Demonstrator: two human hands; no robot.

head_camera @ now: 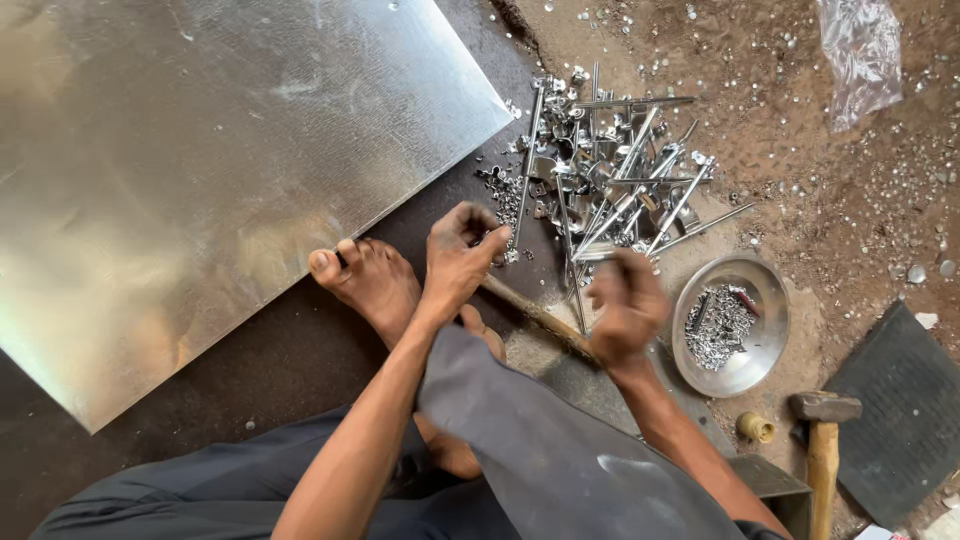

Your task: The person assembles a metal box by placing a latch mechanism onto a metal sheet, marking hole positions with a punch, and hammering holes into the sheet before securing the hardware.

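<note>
Metal sheet (pixel 200 170): a large shiny sheet is laid flat on the dark floor, filling the upper left; one bare foot (pixel 365 280) is set at its lower edge.
Floor (pixel 800 180): sandy ground on the right is strewn with small bright metal bits.
Dark mat (pixel 900 420): seen at the lower right edge, beside the hammer.
Pile of metal rods (pixel 610 170): thin shiny rods and small fittings are heaped above both hands.
Metal bowl (pixel 735 320): a round dish of small metal pieces is placed just right of the right hand.
Hammer (pixel 822 450): a wooden-handled hammer is laid below the bowl, head pointing up.
Left hand (pixel 458 255): fingers are curled together at the near edge of the pile; what is pinched cannot be told.
Right hand (pixel 625 305): blurred, clenched in a fist over a wooden stick (pixel 530 312) that runs slantwise between the two hands.
Brass piece (pixel 756 427): a small yellow cylinder lies just left of the hammer.
</note>
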